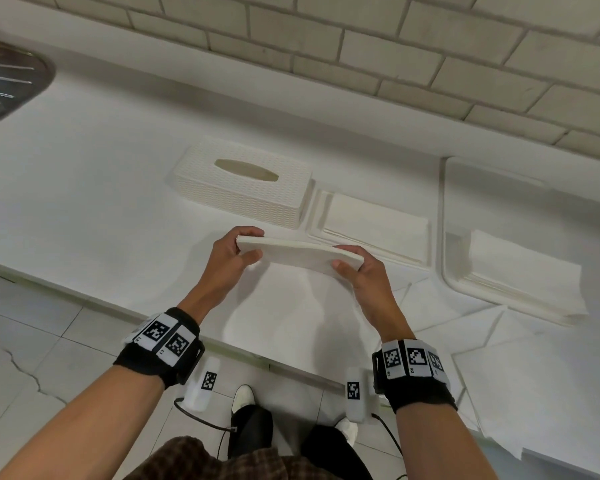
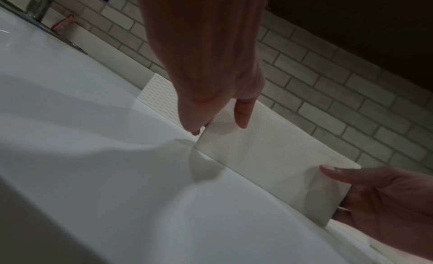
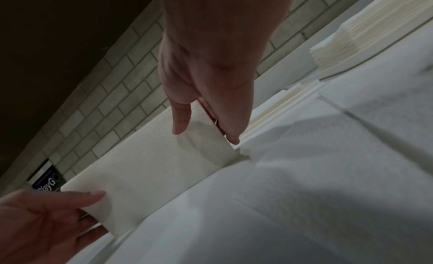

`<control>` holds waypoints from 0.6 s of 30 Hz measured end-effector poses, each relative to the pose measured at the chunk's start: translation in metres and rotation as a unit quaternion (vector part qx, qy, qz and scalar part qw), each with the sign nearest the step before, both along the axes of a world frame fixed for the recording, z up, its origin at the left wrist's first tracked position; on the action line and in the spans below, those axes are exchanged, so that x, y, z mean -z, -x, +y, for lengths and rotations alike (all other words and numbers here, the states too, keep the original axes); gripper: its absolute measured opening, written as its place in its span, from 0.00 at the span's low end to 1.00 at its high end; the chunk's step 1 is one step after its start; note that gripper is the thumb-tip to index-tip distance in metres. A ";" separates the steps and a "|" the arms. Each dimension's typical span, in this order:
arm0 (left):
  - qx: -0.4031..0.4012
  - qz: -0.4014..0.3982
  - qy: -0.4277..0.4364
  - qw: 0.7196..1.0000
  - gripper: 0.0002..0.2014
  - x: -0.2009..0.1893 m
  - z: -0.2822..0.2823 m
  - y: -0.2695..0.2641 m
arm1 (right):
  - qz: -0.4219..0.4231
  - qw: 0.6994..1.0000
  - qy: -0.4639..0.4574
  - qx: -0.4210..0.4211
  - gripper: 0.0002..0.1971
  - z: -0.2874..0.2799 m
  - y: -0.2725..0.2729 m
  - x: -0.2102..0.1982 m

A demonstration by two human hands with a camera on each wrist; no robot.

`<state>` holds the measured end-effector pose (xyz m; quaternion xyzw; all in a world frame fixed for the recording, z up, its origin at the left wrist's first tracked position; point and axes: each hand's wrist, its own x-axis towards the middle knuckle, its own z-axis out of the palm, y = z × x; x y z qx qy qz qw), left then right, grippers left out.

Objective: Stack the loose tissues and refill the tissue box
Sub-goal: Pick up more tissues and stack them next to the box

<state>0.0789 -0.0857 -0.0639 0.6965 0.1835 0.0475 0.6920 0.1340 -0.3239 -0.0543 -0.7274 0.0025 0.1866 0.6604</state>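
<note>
A thin stack of white tissues (image 1: 300,252) hangs above the counter, held at both short ends. My left hand (image 1: 238,251) pinches its left end, thumb in front and fingers behind. My right hand (image 1: 355,263) pinches the right end the same way. The wrist views show the tissue stack (image 2: 269,151) (image 3: 152,156) standing on edge, its lower edge near or on the counter. The white woven tissue box (image 1: 243,183) with an oval slot stands just beyond. To its right lies the box's base tray (image 1: 426,244) with tissues (image 1: 374,220) in it.
A white tray (image 1: 445,216) at the right holds another pile of tissues (image 1: 523,271). Loose tissue sheets (image 1: 499,368) cover the counter at front right. A steel sink (image 1: 4,88) sits at far left. A tiled wall (image 1: 395,50) backs the counter; floor and my feet are below.
</note>
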 end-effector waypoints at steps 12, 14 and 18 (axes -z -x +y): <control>-0.064 -0.016 -0.032 0.997 0.03 -0.022 -0.016 -0.020 | -0.038 0.997 0.069 0.027 0.11 -0.017 -0.016 -0.015; -0.058 -0.027 -0.032 0.997 0.05 -0.039 -0.032 -0.037 | -0.068 0.994 0.063 0.059 0.09 -0.032 -0.030 -0.032; -0.054 -0.034 -0.044 0.997 0.07 -0.070 -0.074 -0.089 | -0.105 0.974 0.060 0.193 0.16 -0.066 -0.073 -0.056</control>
